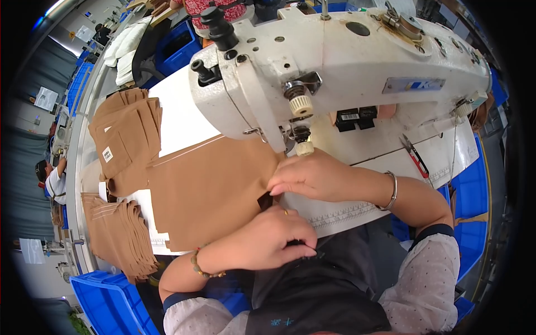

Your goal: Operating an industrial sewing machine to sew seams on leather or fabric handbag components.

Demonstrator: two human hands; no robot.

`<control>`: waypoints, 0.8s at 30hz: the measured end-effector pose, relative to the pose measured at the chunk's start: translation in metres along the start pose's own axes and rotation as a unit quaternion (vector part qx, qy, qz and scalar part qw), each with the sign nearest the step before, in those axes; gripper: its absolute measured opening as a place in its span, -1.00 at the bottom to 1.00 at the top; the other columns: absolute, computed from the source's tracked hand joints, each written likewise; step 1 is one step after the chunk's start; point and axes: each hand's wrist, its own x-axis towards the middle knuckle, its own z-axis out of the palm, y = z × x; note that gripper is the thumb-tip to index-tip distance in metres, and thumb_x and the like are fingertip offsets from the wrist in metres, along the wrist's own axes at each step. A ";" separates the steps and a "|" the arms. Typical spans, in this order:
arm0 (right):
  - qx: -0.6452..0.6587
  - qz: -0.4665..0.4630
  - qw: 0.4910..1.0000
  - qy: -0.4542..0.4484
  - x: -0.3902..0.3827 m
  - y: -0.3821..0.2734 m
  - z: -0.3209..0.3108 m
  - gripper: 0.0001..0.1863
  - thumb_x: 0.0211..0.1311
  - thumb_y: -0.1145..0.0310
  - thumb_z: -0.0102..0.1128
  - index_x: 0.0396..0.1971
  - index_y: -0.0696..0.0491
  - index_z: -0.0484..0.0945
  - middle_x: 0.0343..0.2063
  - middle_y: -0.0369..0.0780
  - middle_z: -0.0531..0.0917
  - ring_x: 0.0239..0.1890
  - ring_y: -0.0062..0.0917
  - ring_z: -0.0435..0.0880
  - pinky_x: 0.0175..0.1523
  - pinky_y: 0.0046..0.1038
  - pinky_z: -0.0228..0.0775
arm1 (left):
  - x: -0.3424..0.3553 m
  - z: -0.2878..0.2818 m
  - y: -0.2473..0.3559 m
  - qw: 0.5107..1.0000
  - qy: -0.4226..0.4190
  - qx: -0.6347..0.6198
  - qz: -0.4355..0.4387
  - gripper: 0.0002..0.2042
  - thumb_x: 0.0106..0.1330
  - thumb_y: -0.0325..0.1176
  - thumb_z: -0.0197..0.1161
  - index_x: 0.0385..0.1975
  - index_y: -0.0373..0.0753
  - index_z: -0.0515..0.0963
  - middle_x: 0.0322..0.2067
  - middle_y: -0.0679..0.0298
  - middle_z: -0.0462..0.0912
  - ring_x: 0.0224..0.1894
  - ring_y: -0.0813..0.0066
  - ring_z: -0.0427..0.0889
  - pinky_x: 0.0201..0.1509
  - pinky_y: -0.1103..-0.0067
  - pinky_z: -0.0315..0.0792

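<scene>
- Right hand (310,176): grip pinching the edge of brown fabric (212,184).
- Left hand (268,237): curled — cannot tell whether grasping.
- Blue bin (470,190), right: brown strip (474,218) across it.

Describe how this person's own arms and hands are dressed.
Both sleeves are sheer white with small dark dots, ending in dark cuff bands. The left hand has a gold-coloured ring, with a beaded bracelet at its wrist. The right hand has a silver-coloured bangle at its wrist. No gloves show.
</scene>
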 end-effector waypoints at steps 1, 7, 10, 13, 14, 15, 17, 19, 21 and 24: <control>0.059 0.021 0.996 0.063 -0.001 0.000 0.001 -0.76 0.35 0.15 0.25 -0.26 0.01 0.71 -0.47 -0.18 0.69 -0.37 -0.24 0.68 -0.32 -0.25 0.47 | 0.003 -0.009 -0.004 0.997 -0.014 -0.052 -0.049 -0.91 0.24 -0.39 0.43 -0.38 -0.20 0.65 -0.44 0.29 0.64 -0.31 0.31 0.60 -0.18 0.44 0.43; -0.263 -0.023 0.963 0.062 -0.015 -0.013 -0.019 -0.84 0.31 0.23 0.25 -0.42 -0.04 0.63 -0.53 -0.23 0.62 -0.48 -0.35 0.68 -0.42 -0.29 0.48 | 0.004 -0.051 -0.040 0.961 0.153 -0.070 -0.220 -0.90 0.30 -0.45 0.40 -0.35 -0.36 0.66 -0.48 0.34 0.66 -0.42 0.71 0.50 -0.33 0.63 0.43; -0.338 -0.087 0.937 0.000 -0.030 -0.013 -0.013 -0.87 0.12 0.33 0.25 -0.54 0.00 0.54 -0.57 -0.32 0.52 -0.58 -0.49 0.62 -0.52 -0.40 0.46 | 0.010 -0.060 -0.060 0.935 0.211 0.035 -0.281 -0.85 0.24 -0.40 0.44 -0.37 -0.38 0.67 -0.57 0.28 0.66 -0.52 0.61 0.55 -0.40 0.57 0.44; -0.394 -0.160 0.896 -0.124 -0.038 -0.016 -0.004 -0.75 0.06 0.33 0.26 -0.29 0.14 0.70 -0.19 -0.19 0.74 -0.57 -0.67 0.56 -0.54 -0.58 0.42 | 0.021 -0.062 -0.064 0.926 0.203 0.107 -0.299 -0.88 0.27 -0.45 0.43 -0.41 -0.33 0.62 -0.53 0.48 0.55 -0.48 0.77 0.38 -0.40 0.69 0.33; -0.393 -0.158 0.898 -0.122 -0.039 -0.015 0.000 -0.75 0.06 0.33 0.26 -0.29 0.14 0.70 -0.19 -0.19 0.74 -0.57 -0.67 0.56 -0.54 -0.58 0.42 | 0.025 -0.063 -0.062 0.927 0.200 0.108 -0.299 -0.88 0.27 -0.45 0.43 -0.41 -0.33 0.62 -0.53 0.48 0.55 -0.48 0.77 0.38 -0.40 0.69 0.33; -0.386 -0.178 0.901 -0.089 -0.040 -0.013 0.004 -0.82 -0.05 0.35 0.26 -0.47 0.14 0.61 -0.41 -0.21 0.60 -0.64 -0.64 0.54 -0.62 -0.53 0.38 | 0.028 -0.064 -0.059 0.923 0.192 0.133 -0.305 -0.87 0.26 -0.45 0.43 -0.43 -0.34 0.61 -0.54 0.45 0.55 -0.49 0.75 0.38 -0.40 0.67 0.34; -0.377 -0.197 0.903 -0.054 -0.040 -0.010 0.007 -0.84 -0.16 0.37 0.25 -0.65 0.15 0.52 -0.62 -0.22 0.45 -0.72 -0.60 0.51 -0.70 -0.48 0.34 | 0.030 -0.064 -0.059 0.919 0.183 0.159 -0.311 -0.85 0.25 -0.44 0.43 -0.44 -0.35 0.61 -0.55 0.42 0.55 -0.50 0.72 0.38 -0.40 0.65 0.34; -0.362 -0.223 0.905 -0.026 -0.038 -0.009 0.007 -0.82 -0.24 0.37 0.25 -0.70 0.17 0.50 -0.66 -0.20 0.46 -0.77 -0.63 0.45 -0.74 -0.48 0.30 | 0.026 -0.062 -0.063 0.928 0.219 0.184 -0.237 -0.84 0.24 -0.43 0.43 -0.44 -0.38 0.62 -0.58 0.38 0.54 -0.51 0.68 0.39 -0.39 0.61 0.36; -0.356 -0.220 0.908 -0.031 -0.039 -0.007 0.010 -0.81 -0.25 0.37 0.25 -0.70 0.19 0.49 -0.68 -0.20 0.45 -0.79 -0.62 0.44 -0.74 -0.48 0.30 | 0.024 -0.060 -0.067 0.928 0.224 0.184 -0.232 -0.85 0.24 -0.43 0.43 -0.43 -0.39 0.62 -0.59 0.38 0.53 -0.51 0.67 0.40 -0.39 0.60 0.36; -0.345 -0.219 0.912 -0.031 -0.040 -0.003 0.013 -0.80 -0.26 0.38 0.25 -0.72 0.21 0.48 -0.72 -0.22 0.42 -0.81 -0.62 0.42 -0.75 -0.47 0.29 | 0.021 -0.055 -0.070 0.928 0.239 0.185 -0.217 -0.85 0.25 -0.43 0.42 -0.42 -0.40 0.63 -0.60 0.38 0.53 -0.52 0.67 0.40 -0.40 0.59 0.36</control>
